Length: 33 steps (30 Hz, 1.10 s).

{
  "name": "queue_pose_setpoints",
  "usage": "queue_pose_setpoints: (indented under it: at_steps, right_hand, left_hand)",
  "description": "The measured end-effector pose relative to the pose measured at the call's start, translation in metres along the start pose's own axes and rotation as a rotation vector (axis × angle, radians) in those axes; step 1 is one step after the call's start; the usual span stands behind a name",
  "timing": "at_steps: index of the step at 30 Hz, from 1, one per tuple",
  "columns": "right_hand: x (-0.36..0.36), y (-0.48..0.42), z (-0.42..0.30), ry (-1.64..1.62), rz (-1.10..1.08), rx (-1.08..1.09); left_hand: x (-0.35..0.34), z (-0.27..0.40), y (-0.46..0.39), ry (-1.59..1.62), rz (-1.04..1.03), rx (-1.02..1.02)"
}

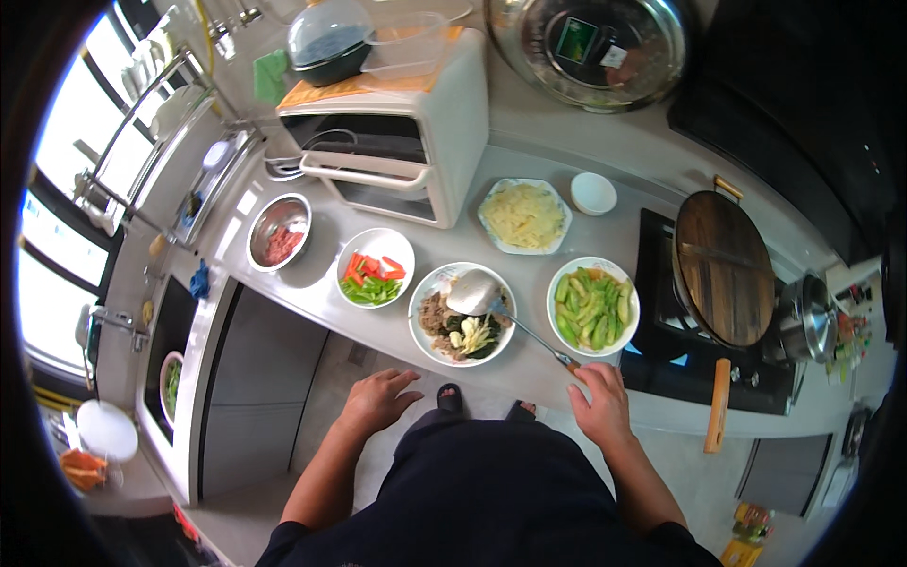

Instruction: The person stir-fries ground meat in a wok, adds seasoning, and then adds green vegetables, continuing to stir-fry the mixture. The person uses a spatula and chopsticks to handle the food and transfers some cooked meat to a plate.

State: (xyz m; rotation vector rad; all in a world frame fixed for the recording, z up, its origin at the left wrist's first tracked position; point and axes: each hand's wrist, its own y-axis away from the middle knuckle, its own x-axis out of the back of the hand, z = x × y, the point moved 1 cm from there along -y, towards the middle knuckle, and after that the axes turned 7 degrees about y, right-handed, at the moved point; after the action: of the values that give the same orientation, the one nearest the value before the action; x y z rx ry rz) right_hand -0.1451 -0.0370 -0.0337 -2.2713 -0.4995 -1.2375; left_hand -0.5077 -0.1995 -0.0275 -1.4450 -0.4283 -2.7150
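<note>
My left hand (380, 398) hovers in front of the counter edge, fingers loosely apart and empty. My right hand (601, 398) has its thumb spread from its fingers, with the fingertips at the wooden handle end of a metal spatula (542, 341). Contact there is hard to judge. The spatula's blade rests across a white bowl (419, 346) of cooked minced meat, dark greens and chopped garlic, partly covering the food. To its right stands a white bowl (634, 306) of sliced green vegetable. A white bowl (382, 242) holds red and green pepper strips.
A steel bowl (263, 225) contains raw minced meat. Behind are a plate of pale shreds (526, 216), a small white bowl (594, 193) and a white countertop oven (453, 142). A wood-lidded wok (726, 276) sits on the black stove (652, 368), its handle jutting past the counter edge.
</note>
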Motion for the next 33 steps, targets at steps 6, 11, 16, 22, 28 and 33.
queue_pose_setpoints:
  at_steps: [6,11,16,22,28,33]
  right_hand:
    - [-0.007,-0.012,0.006,-0.064,-0.090,0.080]
    - [-0.014,-0.017,0.009,-0.110,-0.133,0.120]
    - [-0.019,-0.021,0.008,-0.113,-0.181,0.131]
    - [-0.019,-0.021,0.008,-0.116,-0.139,0.114]
    - [-0.019,-0.013,0.010,-0.099,-0.117,0.077]
    - [-0.016,-0.009,0.010,-0.083,-0.107,0.055]
  left_hand:
    - [-0.004,0.000,0.017,0.013,0.042,0.098]
    - [-0.007,0.002,0.024,0.001,0.049,0.146]
    - [-0.003,0.009,0.030,0.051,0.050,0.225]
    - [-0.006,0.001,0.023,0.045,0.065,0.202]
    - [0.001,-0.005,0.010,0.021,0.054,0.137]
    - [0.006,-0.005,-0.002,0.030,0.022,0.132]
